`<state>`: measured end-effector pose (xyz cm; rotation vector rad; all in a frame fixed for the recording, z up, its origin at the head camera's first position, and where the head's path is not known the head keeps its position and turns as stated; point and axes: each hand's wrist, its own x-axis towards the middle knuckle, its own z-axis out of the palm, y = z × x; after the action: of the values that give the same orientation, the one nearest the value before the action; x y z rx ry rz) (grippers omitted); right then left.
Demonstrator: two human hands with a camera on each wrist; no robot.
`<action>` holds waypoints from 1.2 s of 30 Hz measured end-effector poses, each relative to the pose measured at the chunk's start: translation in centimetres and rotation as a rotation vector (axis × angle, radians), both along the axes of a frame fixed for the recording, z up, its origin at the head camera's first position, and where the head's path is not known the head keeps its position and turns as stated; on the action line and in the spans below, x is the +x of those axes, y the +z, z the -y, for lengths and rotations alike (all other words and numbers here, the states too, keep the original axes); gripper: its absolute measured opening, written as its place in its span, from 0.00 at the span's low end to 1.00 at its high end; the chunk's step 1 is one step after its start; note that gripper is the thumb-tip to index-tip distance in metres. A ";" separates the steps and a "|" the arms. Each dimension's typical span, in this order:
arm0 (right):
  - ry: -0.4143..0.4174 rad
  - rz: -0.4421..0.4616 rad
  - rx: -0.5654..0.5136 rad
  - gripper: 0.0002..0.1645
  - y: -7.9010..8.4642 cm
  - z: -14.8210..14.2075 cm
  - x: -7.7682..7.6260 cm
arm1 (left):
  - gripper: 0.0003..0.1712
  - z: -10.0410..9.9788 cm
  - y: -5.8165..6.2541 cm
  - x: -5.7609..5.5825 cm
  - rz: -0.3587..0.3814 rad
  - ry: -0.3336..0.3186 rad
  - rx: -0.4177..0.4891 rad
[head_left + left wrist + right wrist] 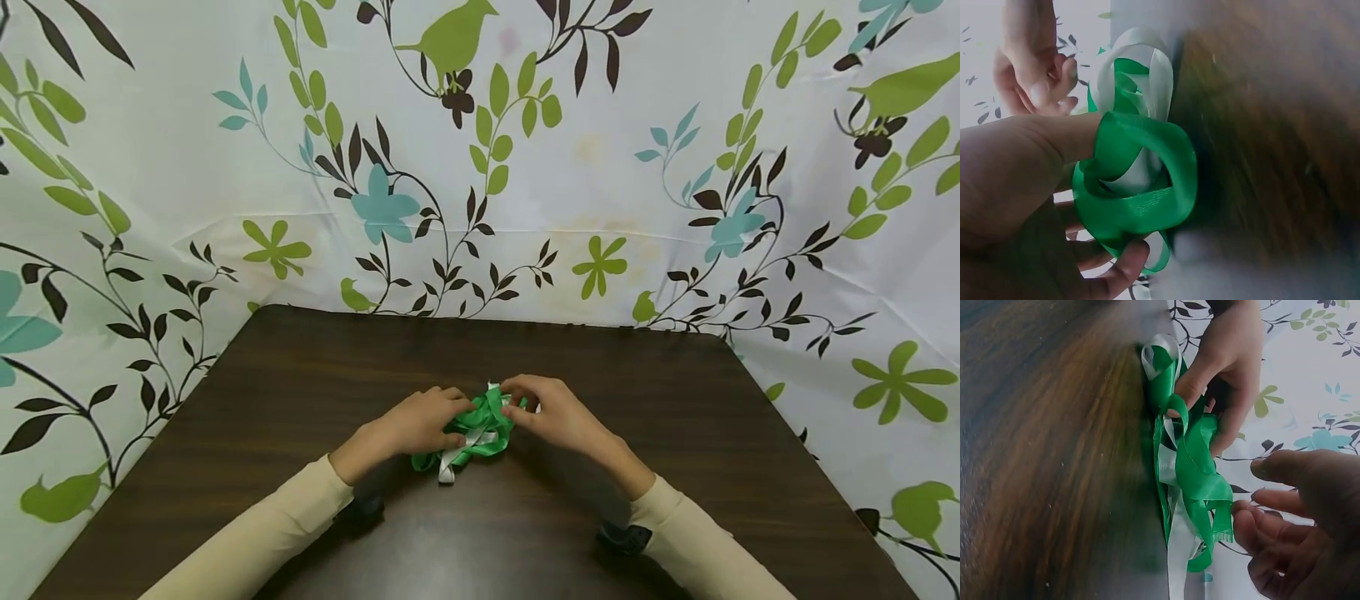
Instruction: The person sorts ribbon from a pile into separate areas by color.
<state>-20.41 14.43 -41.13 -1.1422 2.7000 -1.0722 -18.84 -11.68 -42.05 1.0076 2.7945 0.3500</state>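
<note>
A loose tangle of green ribbon (491, 417) and white ribbon (447, 468) lies on the table between the two hands. From its left side, my left hand (423, 421) holds the tangle, thumb at the near edge and fingers over the far side. Wide green loops bulge out by that thumb in the left wrist view, with a white loop (1163, 81) behind them. My right hand (1300, 519) hovers at the tangle's right end, its fingers loosely bent and thumb apart. Its fingertips come right up to a frayed green end (1224, 528). A white strip (1180, 550) trails beside it.
The dark wood-grain table (487, 533) ends at a back edge against a hanging cloth (525, 192) printed with leaves and birds. Dark wrist devices (624, 537) sit below both cream sleeves (697, 533).
</note>
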 end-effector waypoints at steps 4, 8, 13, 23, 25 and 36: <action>-0.074 0.085 0.056 0.17 -0.3 0.4 0.3 | 0.29 -0.5 0.4 0.8 0.008 -0.022 -0.006; -0.115 0.230 0.047 0.18 -0.9 0.9 0.5 | 0.28 -0.5 0.8 1.3 0.041 -0.039 0.020; -0.138 0.508 -0.120 0.17 -1.6 0.8 0.3 | 0.26 -0.1 1.2 1.5 0.072 -0.032 0.064; -0.176 0.654 -0.205 0.19 -1.9 0.9 0.8 | 0.25 0.8 1.6 1.7 0.130 -0.031 0.126; -0.186 0.627 -0.179 0.18 -1.9 1.1 1.0 | 0.25 0.9 1.7 1.7 0.137 -0.036 0.129; -0.106 0.518 -0.243 0.10 2.1 0.4 0.9 | 0.27 1.8 2.8 1.8 0.189 -0.042 0.157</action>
<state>-19.51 14.06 -39.05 -0.6220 2.2856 -1.4976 -17.02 -13.45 -39.29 1.0056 2.6051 0.6327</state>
